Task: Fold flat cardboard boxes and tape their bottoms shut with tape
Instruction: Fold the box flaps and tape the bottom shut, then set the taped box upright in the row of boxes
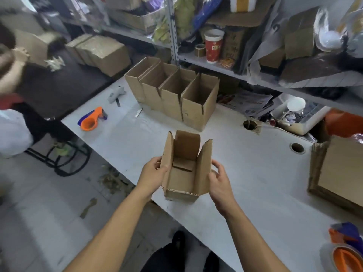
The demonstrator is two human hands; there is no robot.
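Head view: the left hand (155,169) and right hand (220,180) each grip one side wall of a small cardboard box (185,169), fingers curled around its outer faces. The box is held open side up, flaps raised, over the near edge of the white table (245,173). Beyond the held box stands a row of four folded boxes (172,95). Far left of the grip lies an orange tape dispenser (91,119). Right of the grip sits a stack of flat cardboard (337,171).
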